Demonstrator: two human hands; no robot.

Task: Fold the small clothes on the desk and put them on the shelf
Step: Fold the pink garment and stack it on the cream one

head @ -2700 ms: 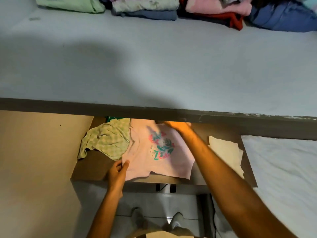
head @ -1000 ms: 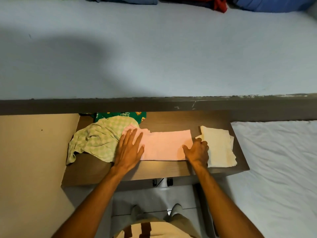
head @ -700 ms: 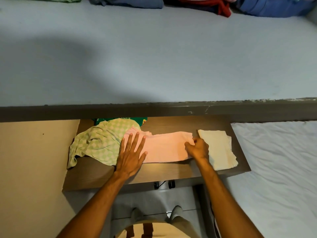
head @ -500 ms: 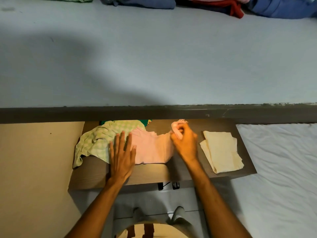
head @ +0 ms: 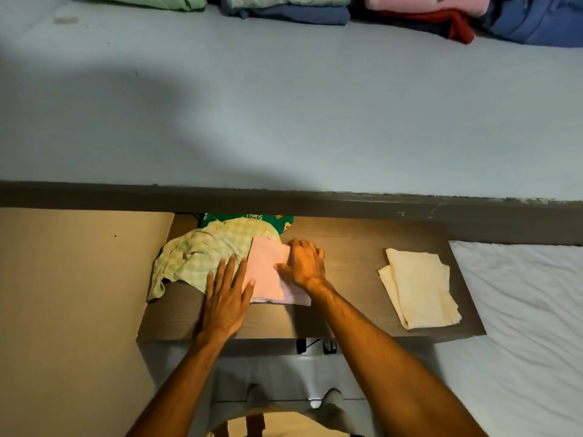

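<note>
A pink shirt (head: pixel 268 272) lies folded into a small rectangle on the brown desk (head: pixel 356 247). My left hand (head: pixel 228 298) rests flat with spread fingers on its left edge. My right hand (head: pixel 304 261) presses palm-down on its right side. To the left, partly under the pink shirt, sits a crumpled green checked garment (head: pixel 202 253), with a dark green printed one (head: pixel 249 219) behind it. A folded cream cloth (head: pixel 419 288) lies at the desk's right end. The pale shelf (head: pixel 284 115) spans the view above the desk.
Folded clothes line the shelf's back: green (head: pixel 142 0), blue-grey (head: pixel 290 11), pink over red (head: pixel 435 11), blue (head: pixel 536 23). A white bed (head: pixel 520 310) lies right of the desk, a tan wall panel (head: pixel 72 294) to the left. My feet (head: pixel 290 398) show below.
My right hand carried the pink shirt's right end over to the left, halving it, and now presses it flat. My left hand stayed at the left edge.
</note>
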